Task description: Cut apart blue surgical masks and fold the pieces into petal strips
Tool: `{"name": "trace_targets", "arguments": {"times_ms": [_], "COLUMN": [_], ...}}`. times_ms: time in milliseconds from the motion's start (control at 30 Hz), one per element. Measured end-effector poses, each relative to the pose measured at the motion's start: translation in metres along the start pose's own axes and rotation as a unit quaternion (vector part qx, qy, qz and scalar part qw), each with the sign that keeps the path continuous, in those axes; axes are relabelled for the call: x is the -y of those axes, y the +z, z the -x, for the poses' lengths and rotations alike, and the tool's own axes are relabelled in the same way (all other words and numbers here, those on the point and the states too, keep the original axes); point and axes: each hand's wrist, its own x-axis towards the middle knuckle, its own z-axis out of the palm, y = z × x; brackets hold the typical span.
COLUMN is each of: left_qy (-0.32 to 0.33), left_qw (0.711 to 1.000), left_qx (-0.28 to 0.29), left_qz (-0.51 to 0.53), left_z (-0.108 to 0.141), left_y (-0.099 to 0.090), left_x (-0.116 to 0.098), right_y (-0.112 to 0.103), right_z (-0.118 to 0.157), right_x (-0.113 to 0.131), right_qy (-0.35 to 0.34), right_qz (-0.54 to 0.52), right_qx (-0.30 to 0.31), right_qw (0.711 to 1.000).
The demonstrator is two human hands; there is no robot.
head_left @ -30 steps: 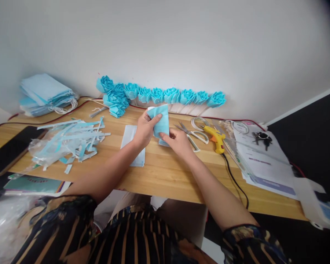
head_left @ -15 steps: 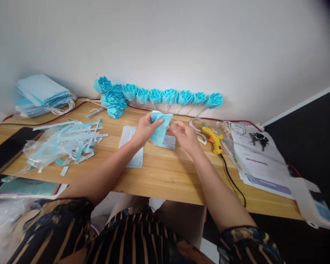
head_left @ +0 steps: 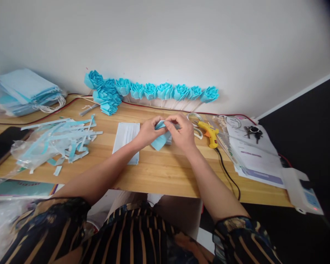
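Pinching thin blue cloth that tapers to a point, left of the yellow plastic glue gun, I have left hand and right hand, curled inward, clamped on its upper part.

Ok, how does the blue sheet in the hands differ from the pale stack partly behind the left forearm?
The blue sheet is held between the left hand and right hand; the pale stack lies on the table. The blue sheet is bent, narrowing downward; the pale stack lies flat. The blue sheet is more strongly blue than the pale stack. Both look bluish.
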Motion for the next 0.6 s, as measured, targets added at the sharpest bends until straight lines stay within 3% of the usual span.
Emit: {"name": "trace_targets", "arguments": {"times_ms": [267,367,500,600], "left_qy": [-0.026,-0.048,-0.077,-0.074], "left_qw": [0.999,0.998,0.982,0.97], "left_qx": [0.016,-0.007,-0.075,-0.095], "left_qz": [0.017,0.045,0.156,0.213], "left_z": [0.0,0.0,-0.003,-0.005], "left_y": [0.0,-0.001,-0.005,-0.008], "left_x": [-0.005,-0.005,0.0,0.003], "right_y": [0.001,0.001,0.001,0.004], "right_z": [0.002,0.002,0.0,-0.001], "right_x": [0.0,-0.002,-0.008,-0.013], "right_qy": [-0.024,0.031,0.121,0.15], "right_qz": [-0.013,-0.057,-0.148,-0.172], "right_qx": [-0.012,-0.019,-0.028,-0.021], "right_qw": [1.0,0.998,0.981,0.973]}}
